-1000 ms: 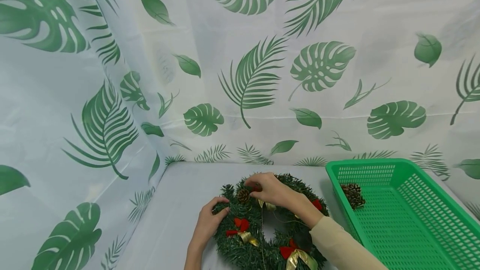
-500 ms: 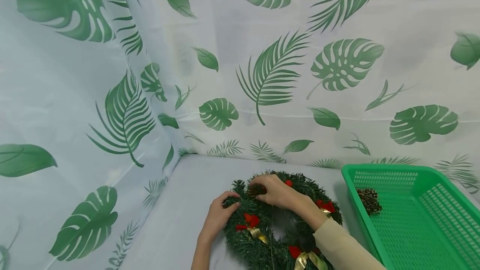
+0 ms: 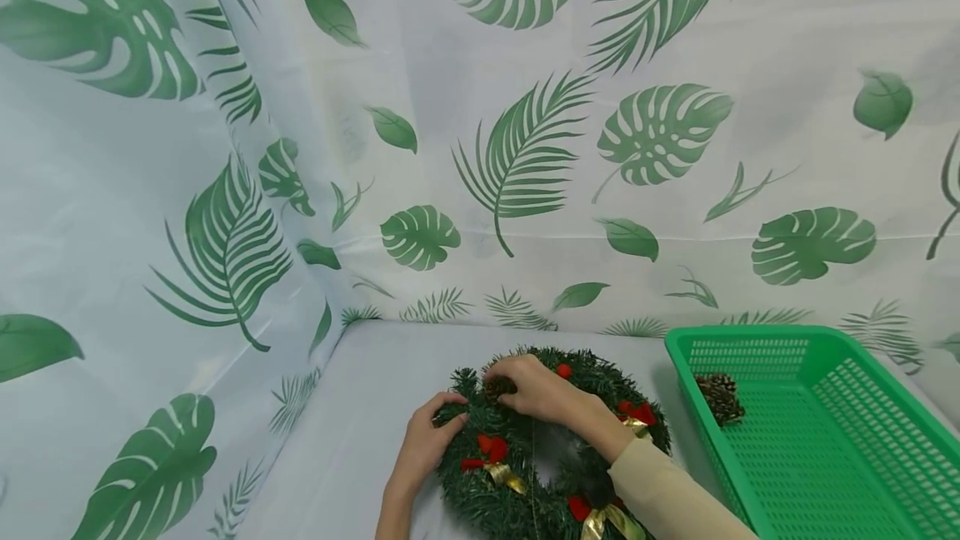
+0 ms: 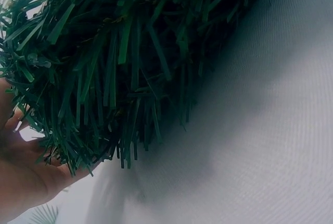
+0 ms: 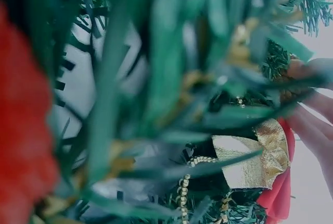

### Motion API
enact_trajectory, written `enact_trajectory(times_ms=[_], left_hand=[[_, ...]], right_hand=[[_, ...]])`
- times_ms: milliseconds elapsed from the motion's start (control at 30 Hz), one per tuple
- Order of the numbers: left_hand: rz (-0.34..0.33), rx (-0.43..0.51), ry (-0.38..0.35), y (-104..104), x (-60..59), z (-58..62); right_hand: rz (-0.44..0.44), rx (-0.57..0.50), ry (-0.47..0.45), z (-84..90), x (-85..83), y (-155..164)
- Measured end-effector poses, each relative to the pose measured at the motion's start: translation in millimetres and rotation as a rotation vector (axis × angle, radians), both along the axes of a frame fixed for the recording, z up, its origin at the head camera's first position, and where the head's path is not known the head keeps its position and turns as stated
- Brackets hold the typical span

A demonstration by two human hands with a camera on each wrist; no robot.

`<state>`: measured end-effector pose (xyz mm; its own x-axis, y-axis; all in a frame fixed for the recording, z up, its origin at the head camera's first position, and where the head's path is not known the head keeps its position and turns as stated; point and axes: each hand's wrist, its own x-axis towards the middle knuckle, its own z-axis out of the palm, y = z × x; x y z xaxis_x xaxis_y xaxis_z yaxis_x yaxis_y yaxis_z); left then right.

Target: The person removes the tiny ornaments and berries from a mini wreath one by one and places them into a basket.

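Note:
A green tinsel wreath with red bows, gold ribbons and a gold bead chain lies flat on the white-covered table. My left hand grips its upper left rim between thumb and fingers. In the left wrist view, part of that hand shows at the wreath's green strands. At the top left of the ring, my right hand holds a brown pine cone with its fingertips, against the greenery. Close strands blur much of the right wrist view, where a gold ribbon and some fingers appear.
To the right stands a green plastic basket, with brown pine cones at its left wall. A white sheet printed with green leaves hangs behind and to the left. A red ball sits on the wreath's top.
My right hand has moved left from beside the pine cone and now holds it, partly covering it. My left hand stays on the wreath's rim. The head view has shifted slightly.

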<state>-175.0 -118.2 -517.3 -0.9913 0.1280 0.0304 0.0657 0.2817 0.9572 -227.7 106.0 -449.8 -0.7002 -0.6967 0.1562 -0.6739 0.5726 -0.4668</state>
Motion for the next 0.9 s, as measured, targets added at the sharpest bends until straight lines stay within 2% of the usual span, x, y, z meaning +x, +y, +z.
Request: enact_trajectory(times_ms=[200,433,700,900], left_hand=[[0.004,-0.030,-0.011,1,-1.5,-0.8],[0.014,-0.056,-0.023,0,-0.7,-0.1],[0.024,-0.068,-0.023,1,0.6,-0.1],[0.023,-0.068,-0.025,1,0.5,-0.2]], right_hand=[[-0.041,-0.028,0.001,3.0,4.2,5],[-0.046,-0.092,0.036,8.3,8.9,13],[-0.075,-0.180,0.015,17.6,17.2,27],[-0.134,-0.173,0.025,26.5,22.8,46]])
